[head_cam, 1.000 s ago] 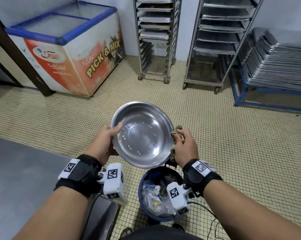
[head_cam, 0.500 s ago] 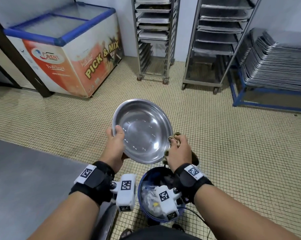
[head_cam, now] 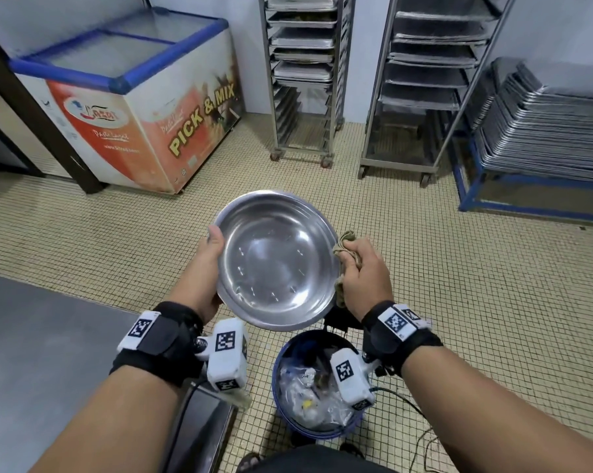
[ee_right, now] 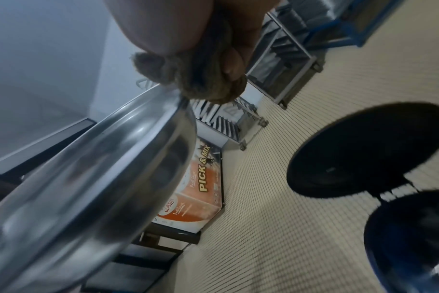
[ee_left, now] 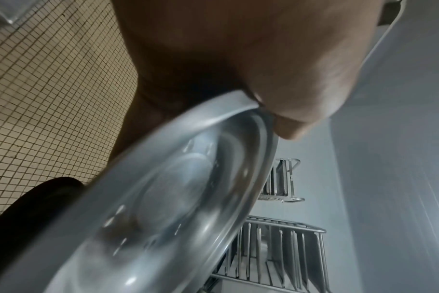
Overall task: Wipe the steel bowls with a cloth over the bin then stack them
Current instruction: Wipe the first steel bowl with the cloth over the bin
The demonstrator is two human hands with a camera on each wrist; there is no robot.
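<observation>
A wide steel bowl (head_cam: 274, 261) is held tilted towards me above the floor, just beyond the blue bin (head_cam: 317, 384). My left hand (head_cam: 206, 264) grips its left rim, thumb over the edge and fingers behind; the left wrist view shows the thumb on the rim of the bowl (ee_left: 163, 198). My right hand (head_cam: 361, 271) clutches a bunched olive-brown cloth (head_cam: 346, 242) at the bowl's right rim. In the right wrist view the cloth (ee_right: 208, 83) hangs from my fingers just above the bowl's (ee_right: 93, 178) edge; whether it touches the steel I cannot tell.
The bin holds plastic rubbish, with its black lid (ee_right: 368, 148) open behind it. A steel counter (head_cam: 45, 363) lies at my left. An ice-cream freezer (head_cam: 144, 107), two tray racks (head_cam: 305, 76) and stacked steel trays (head_cam: 540, 128) line the far wall. Tiled floor spreads between.
Both hands and the bowl have shifted slightly. The left thumb now hooks further over the left rim, and the cloth hand sits a little higher on the right rim.
</observation>
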